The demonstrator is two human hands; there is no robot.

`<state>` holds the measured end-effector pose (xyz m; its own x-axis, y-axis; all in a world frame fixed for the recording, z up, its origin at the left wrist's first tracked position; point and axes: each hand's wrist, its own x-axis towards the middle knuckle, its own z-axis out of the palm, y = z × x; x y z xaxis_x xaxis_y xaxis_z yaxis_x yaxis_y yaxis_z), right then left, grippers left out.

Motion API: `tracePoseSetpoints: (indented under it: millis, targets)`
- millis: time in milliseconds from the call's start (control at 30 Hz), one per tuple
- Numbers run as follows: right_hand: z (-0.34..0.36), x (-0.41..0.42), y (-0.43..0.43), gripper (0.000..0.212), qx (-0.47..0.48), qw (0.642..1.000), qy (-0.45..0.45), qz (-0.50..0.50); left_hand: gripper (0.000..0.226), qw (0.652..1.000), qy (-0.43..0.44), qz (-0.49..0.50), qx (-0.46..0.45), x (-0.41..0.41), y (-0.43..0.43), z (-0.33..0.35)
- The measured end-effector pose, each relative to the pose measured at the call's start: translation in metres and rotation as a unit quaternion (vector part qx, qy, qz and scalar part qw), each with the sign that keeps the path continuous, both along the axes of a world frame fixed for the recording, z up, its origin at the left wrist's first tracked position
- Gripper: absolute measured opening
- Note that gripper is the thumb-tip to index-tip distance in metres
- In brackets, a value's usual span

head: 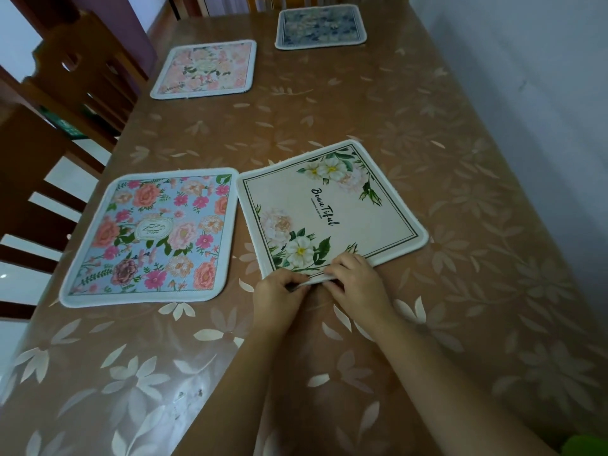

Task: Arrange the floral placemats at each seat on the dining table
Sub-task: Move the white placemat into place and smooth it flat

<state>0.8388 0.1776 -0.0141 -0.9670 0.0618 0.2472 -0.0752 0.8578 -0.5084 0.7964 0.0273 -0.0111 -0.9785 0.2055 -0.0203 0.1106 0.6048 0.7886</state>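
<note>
A cream placemat [332, 209] with white flowers and the word "Beautiful" lies skewed on the brown table [362, 106]. My left hand [279, 296] and my right hand [357, 281] both pinch its near corner, which is lifted slightly off the cloth. Just left of it a blue placemat [154, 235] with pink flowers lies flat at the table's left edge, almost touching the cream one. Farther back a pink floral placemat [205, 70] lies on the left side. A dark blue floral placemat [320, 26] sits at the far end.
Wooden chairs [49, 133] stand along the table's left side, and more chair backs show at the far end. A pale wall [543, 77] runs close along the right edge. The tablecloth has a pale leaf print. Something green [589, 445] peeks in at the bottom right.
</note>
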Motion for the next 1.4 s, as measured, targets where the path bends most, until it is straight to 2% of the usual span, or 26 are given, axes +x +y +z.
tracePoseSetpoints:
  millis: [100, 333, 433, 733, 900, 1033, 1133, 1267, 1400]
  targets:
    - [0.004, 0.015, -0.009, 0.013, -0.038, 0.999, -0.008, -0.007, 0.007, 1.000, -0.017, -0.003, -0.007, 0.016, -0.008, 0.004]
    - [0.013, 0.080, -0.017, 0.010, -0.040, 0.997, -0.054, 0.032, 0.015, 0.999, -0.036, 0.004, 0.012, 0.093, -0.025, 0.010]
    - [0.016, 0.113, -0.018, 0.012, -0.046, 0.995, -0.080, 0.039, 0.010, 0.999, -0.025, -0.007, 0.024, 0.128, -0.028, 0.012]
    - [0.030, 0.181, 0.004, 0.007, -0.101, 0.987, -0.126, 0.010, 0.009, 0.990, 0.037, -0.129, -0.049, 0.169, -0.042, 0.038]
    - [0.038, 0.201, 0.020, 0.005, -0.064, 0.990, -0.126, 0.003, 0.008, 0.996, 0.002, -0.090, -0.024, 0.186, -0.030, 0.048]
    - [0.038, 0.216, 0.019, 0.015, -0.059, 0.988, -0.144, -0.003, 0.022, 0.996, -0.037, -0.084, -0.001, 0.206, -0.020, 0.048]
    - [0.035, 0.221, 0.024, 0.016, -0.070, 0.985, -0.159, -0.004, 0.039, 0.992, -0.038, -0.114, -0.023, 0.223, -0.013, 0.043]
    - [0.031, 0.220, 0.022, 0.018, -0.087, 0.985, -0.149, 0.001, 0.026, 0.991, -0.056, -0.116, -0.021, 0.238, -0.008, 0.036]
    - [0.032, 0.212, 0.017, 0.022, -0.077, 0.985, -0.153, -0.008, 0.042, 0.994, -0.063, -0.083, 0.013, 0.239, -0.004, 0.037]
